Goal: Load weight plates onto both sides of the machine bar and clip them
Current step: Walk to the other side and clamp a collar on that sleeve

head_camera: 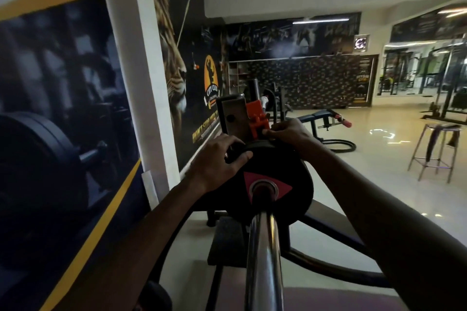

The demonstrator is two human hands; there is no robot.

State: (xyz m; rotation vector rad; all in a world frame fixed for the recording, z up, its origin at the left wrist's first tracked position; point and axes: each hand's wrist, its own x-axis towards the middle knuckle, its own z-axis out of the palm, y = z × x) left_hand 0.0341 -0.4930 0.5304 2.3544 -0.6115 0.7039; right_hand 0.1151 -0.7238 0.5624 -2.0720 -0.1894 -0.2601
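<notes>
One weight plate (275,184) sits on bar (262,247); left hand (217,161) grips its rim, right hand (288,134) pinches orange clip (256,118). Clipping looks pending; other side unseen.

2 hands (222,159), 1 plate (283,171), 1 bar (262,247), 1 orange clip (256,121), 1 stool (439,149)

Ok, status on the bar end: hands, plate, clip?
Left hand grips top edge of black plate, plate on chrome bar. Right hand pinches orange clip above plate, not on bar. Sleeve ahead looks unobstructed.
</notes>
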